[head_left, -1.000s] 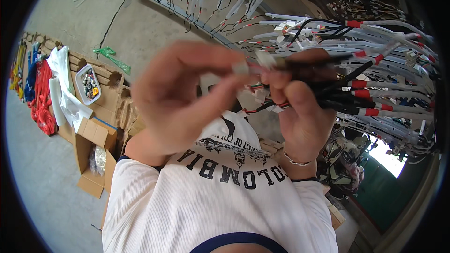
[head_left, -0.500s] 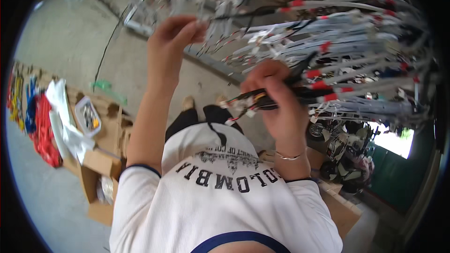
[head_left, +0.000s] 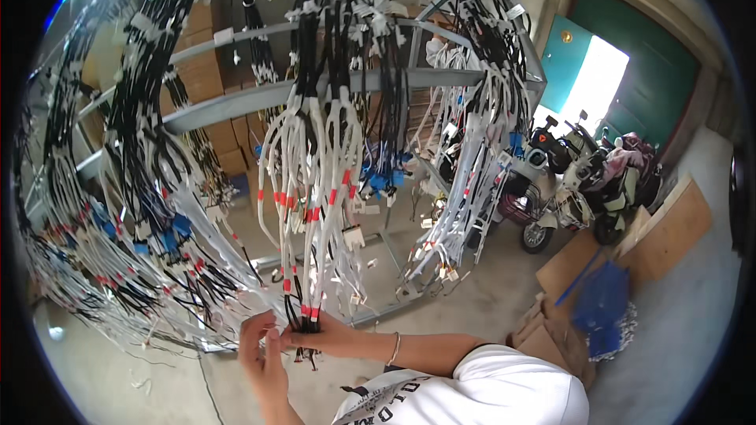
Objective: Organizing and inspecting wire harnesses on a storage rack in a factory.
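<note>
right hand point(head_left: 319, 338) closed around the lower ends of the red-banded cable bundle point(head_left: 315, 212), which hangs across the metal rail point(head_left: 236, 106). left hand point(head_left: 264, 354) just beside it, fingers curled; can't tell if it pinches anything. risks: loosening the right grip could let thin ends slip out; a sideways swing could snag the dangling white connector point(head_left: 353, 237) on the neighboring bundle point(head_left: 138, 126); hard tugging could strain joints.

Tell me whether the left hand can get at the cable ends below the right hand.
Probably yes: the left hand is close beside the right hand, which grips the cable bundle, and nothing visible blocks the cable ends beneath. Whether the left hand holds anything is unclear.
</note>
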`<state>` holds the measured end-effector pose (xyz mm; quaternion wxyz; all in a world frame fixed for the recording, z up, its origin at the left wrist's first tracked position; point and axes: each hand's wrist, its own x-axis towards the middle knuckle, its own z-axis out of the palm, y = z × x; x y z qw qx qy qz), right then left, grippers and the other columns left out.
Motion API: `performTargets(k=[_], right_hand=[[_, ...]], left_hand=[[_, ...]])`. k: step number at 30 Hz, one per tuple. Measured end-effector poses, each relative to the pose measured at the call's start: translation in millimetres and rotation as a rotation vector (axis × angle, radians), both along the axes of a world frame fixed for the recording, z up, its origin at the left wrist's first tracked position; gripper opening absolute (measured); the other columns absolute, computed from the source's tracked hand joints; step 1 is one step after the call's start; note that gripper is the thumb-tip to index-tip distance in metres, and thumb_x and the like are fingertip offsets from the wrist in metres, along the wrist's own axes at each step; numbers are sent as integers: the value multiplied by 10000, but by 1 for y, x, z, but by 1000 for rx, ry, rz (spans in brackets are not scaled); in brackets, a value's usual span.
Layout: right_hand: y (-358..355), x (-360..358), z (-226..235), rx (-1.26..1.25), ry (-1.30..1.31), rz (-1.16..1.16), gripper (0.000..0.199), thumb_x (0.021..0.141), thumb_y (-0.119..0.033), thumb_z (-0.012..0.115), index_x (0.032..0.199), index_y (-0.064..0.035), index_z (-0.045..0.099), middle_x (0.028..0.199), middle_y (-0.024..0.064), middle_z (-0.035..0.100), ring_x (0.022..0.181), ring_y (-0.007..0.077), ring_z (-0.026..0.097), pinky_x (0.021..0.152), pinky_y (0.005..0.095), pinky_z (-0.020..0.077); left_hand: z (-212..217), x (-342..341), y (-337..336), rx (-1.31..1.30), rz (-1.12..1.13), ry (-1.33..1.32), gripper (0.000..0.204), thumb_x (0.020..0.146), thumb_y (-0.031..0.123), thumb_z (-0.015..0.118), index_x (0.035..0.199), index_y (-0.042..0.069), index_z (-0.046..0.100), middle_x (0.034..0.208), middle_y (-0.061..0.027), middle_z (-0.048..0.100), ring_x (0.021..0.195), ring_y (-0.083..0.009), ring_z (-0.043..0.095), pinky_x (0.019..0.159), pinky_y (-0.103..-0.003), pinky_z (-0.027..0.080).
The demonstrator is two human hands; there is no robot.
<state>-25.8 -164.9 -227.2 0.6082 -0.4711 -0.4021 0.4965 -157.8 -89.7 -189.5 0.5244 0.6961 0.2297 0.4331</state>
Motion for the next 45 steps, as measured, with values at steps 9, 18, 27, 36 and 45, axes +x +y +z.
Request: performTargets(k=[9,18,27,36,45], right_hand=[[3,3,-1,122,13,33,333,873,-190,657,1130,-24,525,914,9,605,818,80,536,705,267,464],[-2,15,5,74,81,88,215,851,-231,693,920,-30,668,773,-8,629,682,38,529,599,215,434],[0,16,21,-10,42,154,221,807,-222,737,755,-46,615,643,-47,535,590,35,445,522,224,336],[-2,16,23,-31,41,169,153,807,-108,710,915,-29,637,755,-11,610,679,52,546,597,200,417],[4,-1,-8,47,209,101,179,781,-56,720,928,-42,618,865,7,601,752,64,550,649,228,448]], left_hand=[[27,24,8,-329,-104,40,290,762,-72,637,1047,-17,636,773,-23,612,661,-78,557,591,-193,438],[14,18,25,-512,-144,-118,151,865,32,603,988,-53,628,655,9,557,530,-45,454,490,-178,325],[11,18,18,-392,-61,-12,140,852,11,634,981,-42,626,675,4,566,522,-41,437,467,-198,321],[-3,-12,24,-438,-254,-100,288,785,17,665,1058,-43,595,742,-48,623,631,-100,581,591,-208,453],[-46,-48,-2,-637,-164,-223,194,775,-22,661,959,-52,609,822,-125,651,697,-179,630,630,-279,512]])
